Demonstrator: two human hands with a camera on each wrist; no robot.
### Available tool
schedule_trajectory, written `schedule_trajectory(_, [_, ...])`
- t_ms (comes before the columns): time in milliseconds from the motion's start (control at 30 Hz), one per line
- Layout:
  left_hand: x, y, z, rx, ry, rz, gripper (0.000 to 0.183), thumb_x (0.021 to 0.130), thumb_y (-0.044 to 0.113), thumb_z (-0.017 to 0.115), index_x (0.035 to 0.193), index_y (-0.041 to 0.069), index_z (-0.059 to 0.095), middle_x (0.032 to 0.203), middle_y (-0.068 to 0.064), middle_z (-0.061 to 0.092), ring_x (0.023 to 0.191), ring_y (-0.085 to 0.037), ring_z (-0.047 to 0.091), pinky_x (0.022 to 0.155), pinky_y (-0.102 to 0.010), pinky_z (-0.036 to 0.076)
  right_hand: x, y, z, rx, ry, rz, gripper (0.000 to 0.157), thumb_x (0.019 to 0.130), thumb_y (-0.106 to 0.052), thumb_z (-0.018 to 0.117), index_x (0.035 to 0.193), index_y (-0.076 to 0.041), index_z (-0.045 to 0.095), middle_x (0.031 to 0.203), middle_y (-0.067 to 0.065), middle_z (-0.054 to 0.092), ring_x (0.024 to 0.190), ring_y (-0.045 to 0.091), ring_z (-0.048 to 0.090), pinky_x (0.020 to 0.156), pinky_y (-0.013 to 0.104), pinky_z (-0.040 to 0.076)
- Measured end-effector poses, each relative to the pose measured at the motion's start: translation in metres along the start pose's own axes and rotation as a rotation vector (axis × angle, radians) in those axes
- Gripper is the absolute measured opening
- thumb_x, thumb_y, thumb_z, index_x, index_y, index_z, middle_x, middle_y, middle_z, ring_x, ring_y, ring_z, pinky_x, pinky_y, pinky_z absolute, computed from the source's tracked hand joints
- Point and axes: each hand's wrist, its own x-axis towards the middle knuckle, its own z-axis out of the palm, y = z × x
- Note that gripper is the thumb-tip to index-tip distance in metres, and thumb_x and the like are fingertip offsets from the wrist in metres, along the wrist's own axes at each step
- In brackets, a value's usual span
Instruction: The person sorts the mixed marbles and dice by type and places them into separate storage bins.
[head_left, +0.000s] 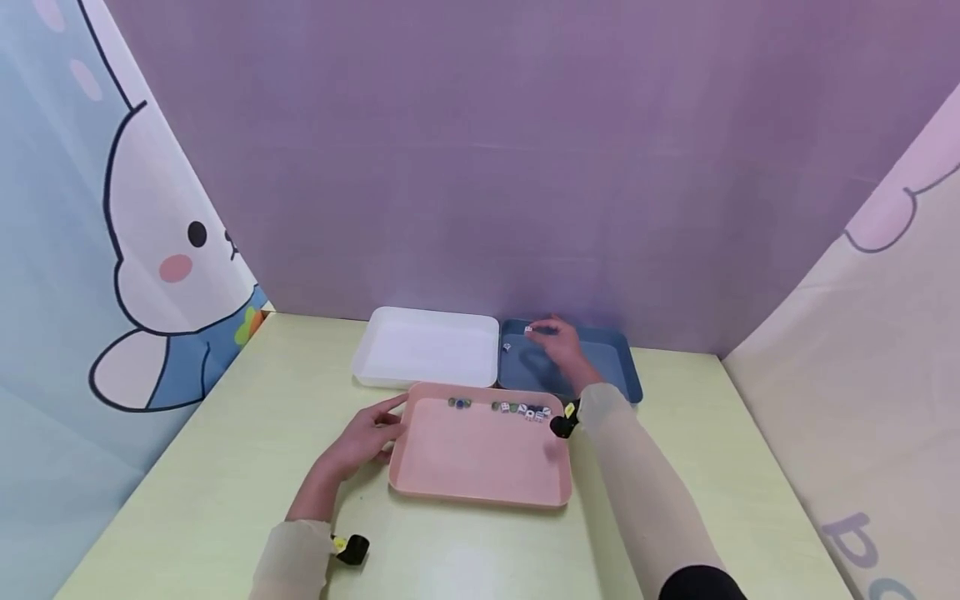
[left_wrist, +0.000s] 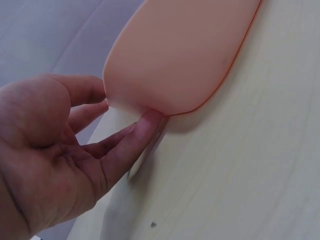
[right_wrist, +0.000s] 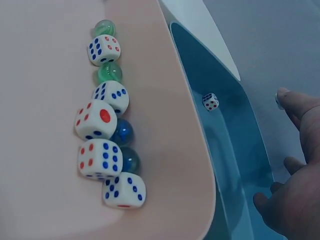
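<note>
A pink tray (head_left: 480, 467) sits at the front, and my left hand (head_left: 369, 435) grips its left side. In the left wrist view the thumb and fingers (left_wrist: 90, 90) meet the tray's edge at a corner. My right hand (head_left: 558, 342) is over the blue tray (head_left: 592, 379), pinching a white die (head_left: 528, 329) between thumb and fingertip. Another die (right_wrist: 210, 101) lies inside the blue tray. Along the pink tray's far wall, white dice (right_wrist: 100, 159) sit in a row with green marbles (right_wrist: 109, 73) and blue marbles (right_wrist: 122, 132).
A white tray (head_left: 427, 346) stands at the back left, beside the blue one. Behind the trays rises a purple backdrop (head_left: 480, 167). Printed cloth panels (head_left: 172, 250) flank the pale table (head_left: 247, 433) on both sides.
</note>
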Motion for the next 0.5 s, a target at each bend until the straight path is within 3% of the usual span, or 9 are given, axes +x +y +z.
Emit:
schedule_trajectory(167, [-0.005,0.012,0.000,0.023,-0.016,0.005,0.054,0.087,0.009,0.053,0.137,0.017,0.032,0.108,-0.025,0.047,0.077,-0.033,0.055,0.055,-0.042,0.050,0.000,0.006,-0.001,0.026,-0.002,-0.011,0.028,0.075,-0.031,0.069,0.096,-0.012,0.066,0.143,-0.001,0.022,0.131,0.021,0.013,0.095,0.043,0.031])
schedule_trajectory(233, [-0.002,0.007,0.000,0.014,-0.002,0.006,0.054,0.087,0.010,0.054,0.136,0.020,0.034,0.107,-0.022,0.048,0.075,-0.031,0.055,0.053,-0.040,0.050,0.001,0.008,-0.002,0.035,-0.001,-0.016,0.028,0.075,-0.032,0.069,0.095,-0.013,0.066,0.143,-0.002,0.022,0.131,0.020,0.013,0.096,0.042,0.031])
schedule_trajectory(400, [0.004,-0.006,0.000,0.021,0.047,-0.017,0.053,0.086,0.012,0.056,0.134,0.027,0.038,0.103,-0.016,0.049,0.074,-0.027,0.054,0.052,-0.039,0.050,0.000,0.012,0.003,0.023,-0.013,-0.016,0.029,0.075,-0.032,0.069,0.096,-0.013,0.065,0.133,0.002,0.038,0.122,0.023,0.031,0.090,0.044,0.036])
schedule_trajectory(500, [0.006,-0.011,0.000,0.031,0.065,-0.031,0.053,0.086,0.013,0.056,0.132,0.030,0.040,0.103,-0.015,0.048,0.078,-0.027,0.053,0.053,-0.039,0.050,-0.004,0.012,0.005,0.027,-0.018,-0.009,0.032,0.076,-0.031,0.068,0.101,-0.011,0.064,0.132,0.005,0.039,0.121,0.025,0.033,0.089,0.045,0.036])
